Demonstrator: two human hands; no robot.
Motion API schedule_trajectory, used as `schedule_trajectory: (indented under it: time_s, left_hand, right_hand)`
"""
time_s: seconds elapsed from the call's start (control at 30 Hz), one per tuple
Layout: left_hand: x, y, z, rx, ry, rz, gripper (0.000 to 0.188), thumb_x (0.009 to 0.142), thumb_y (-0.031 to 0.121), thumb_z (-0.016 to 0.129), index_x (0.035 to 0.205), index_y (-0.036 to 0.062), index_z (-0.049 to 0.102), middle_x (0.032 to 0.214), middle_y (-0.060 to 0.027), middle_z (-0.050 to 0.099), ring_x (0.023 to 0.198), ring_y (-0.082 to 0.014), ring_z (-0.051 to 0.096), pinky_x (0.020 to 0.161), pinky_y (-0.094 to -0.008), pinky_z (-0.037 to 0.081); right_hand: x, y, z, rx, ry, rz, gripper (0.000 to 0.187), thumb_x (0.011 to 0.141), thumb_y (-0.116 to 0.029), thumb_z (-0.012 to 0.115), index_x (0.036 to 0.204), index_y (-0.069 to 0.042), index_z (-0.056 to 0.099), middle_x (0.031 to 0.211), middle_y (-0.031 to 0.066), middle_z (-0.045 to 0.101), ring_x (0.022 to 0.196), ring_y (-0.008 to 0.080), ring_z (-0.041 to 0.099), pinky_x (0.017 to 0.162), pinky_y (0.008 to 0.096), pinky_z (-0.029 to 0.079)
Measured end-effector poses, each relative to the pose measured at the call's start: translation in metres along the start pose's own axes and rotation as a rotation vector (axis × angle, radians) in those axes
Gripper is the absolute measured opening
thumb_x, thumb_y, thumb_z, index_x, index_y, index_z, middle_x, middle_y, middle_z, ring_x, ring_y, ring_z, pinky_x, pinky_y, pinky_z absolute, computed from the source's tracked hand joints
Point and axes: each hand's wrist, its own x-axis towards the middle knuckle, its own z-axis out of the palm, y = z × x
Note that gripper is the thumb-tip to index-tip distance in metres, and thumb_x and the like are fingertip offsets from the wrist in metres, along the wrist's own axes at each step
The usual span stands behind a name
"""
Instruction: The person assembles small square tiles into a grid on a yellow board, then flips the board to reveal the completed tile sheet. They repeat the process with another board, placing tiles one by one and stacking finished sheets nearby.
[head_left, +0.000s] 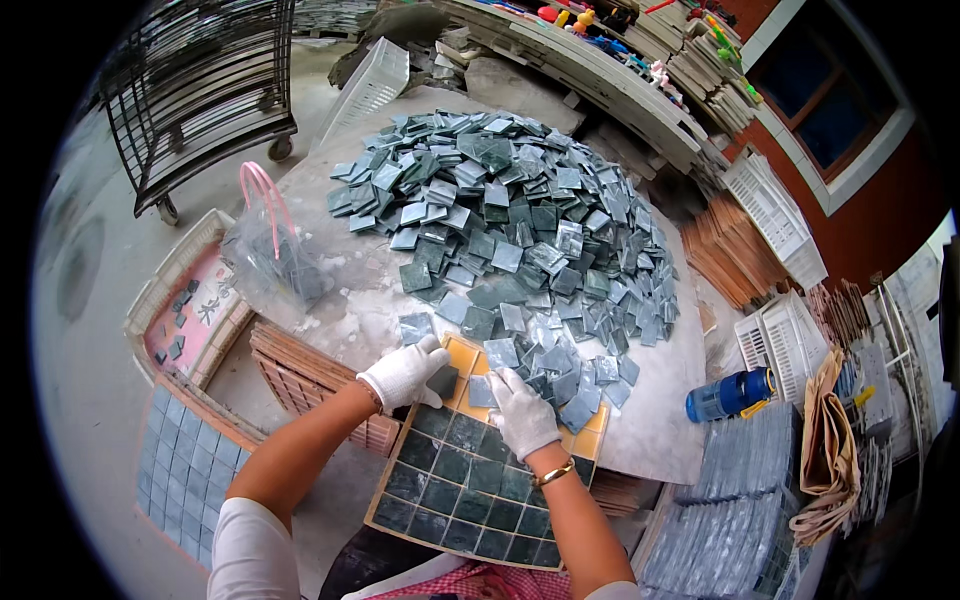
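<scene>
My left hand, in a white knitted glove, has a dark square stone tile between thumb and fingers, above the yellow gridded tray. My right hand, gloved the same way, has its fingertips on a lighter grey tile over the same tray. Rows of dark green tiles fill the tray's near part, close to my body. Loose tiles spill onto its far edge from a big heap of grey-green tiles on the table.
At the left stand a plastic bag with pink handles, a pink-lined crate and stacked brown trays. A blue bottle and stacks of tile sheets are at the right. A black wire cart stands far left.
</scene>
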Motion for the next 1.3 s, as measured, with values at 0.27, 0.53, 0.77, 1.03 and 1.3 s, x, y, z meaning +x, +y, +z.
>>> schedule_trajectory:
  time_s: [0.27,0.53,0.77,1.03,1.3]
  left_hand:
    - [-0.011,-0.009,0.001,0.015,0.022,0.05,0.054,0.071,0.022,0.075,0.117,0.0037,0.051,0.117,-0.0176,0.051,0.1,-0.0386,0.056,0.084,-0.0435,0.047]
    - [-0.007,-0.014,0.016,-0.062,0.022,0.171,0.051,0.071,0.016,0.073,0.116,0.001,0.056,0.116,-0.0171,0.053,0.108,-0.0343,0.052,0.09,-0.0393,0.044]
    - [-0.011,-0.01,0.023,-0.093,0.096,0.127,0.048,0.07,0.01,0.072,0.114,0.0017,0.056,0.116,-0.016,0.052,0.108,-0.034,0.052,0.091,-0.0388,0.044]
    - [-0.027,0.038,0.041,0.29,0.341,-0.046,0.071,0.076,0.036,0.067,0.131,-0.0011,0.042,0.133,-0.019,0.045,0.127,-0.034,0.039,0.105,-0.0461,0.029]
    - [-0.029,0.035,0.072,0.351,0.19,0.052,0.084,0.083,0.062,0.046,0.136,-0.0016,0.037,0.146,-0.018,0.031,0.137,-0.0322,0.025,0.111,-0.0485,0.017]
  right_hand:
    - [0.023,0.006,0.007,-0.101,-0.076,-0.091,0.04,0.082,-0.019,0.06,0.119,-0.006,0.053,0.104,0.0103,0.062,0.087,0.0289,0.064,0.076,0.0389,0.052]
    - [0.024,0.026,0.029,0.27,0.024,-0.047,0.027,0.086,-0.018,0.053,0.112,-0.009,0.055,0.092,0.0169,0.061,0.083,0.0371,0.061,0.072,0.0456,0.05]
    - [0.017,-0.021,0.023,0.087,-0.107,0.255,0.029,0.087,-0.023,0.058,0.109,-0.004,0.057,0.102,0.0155,0.055,0.088,0.0324,0.062,0.074,0.0411,0.052]
    - [-0.011,-0.016,0.014,0.316,0.138,0.172,0.038,0.086,-0.019,0.058,0.12,-0.003,0.053,0.115,0.0169,0.056,0.099,0.0335,0.059,0.083,0.0393,0.049]
    - [-0.071,0.029,0.007,0.275,0.216,0.362,0.045,0.076,-0.026,0.071,0.116,-0.009,0.056,0.112,0.0108,0.058,0.098,0.029,0.06,0.08,0.0373,0.049]
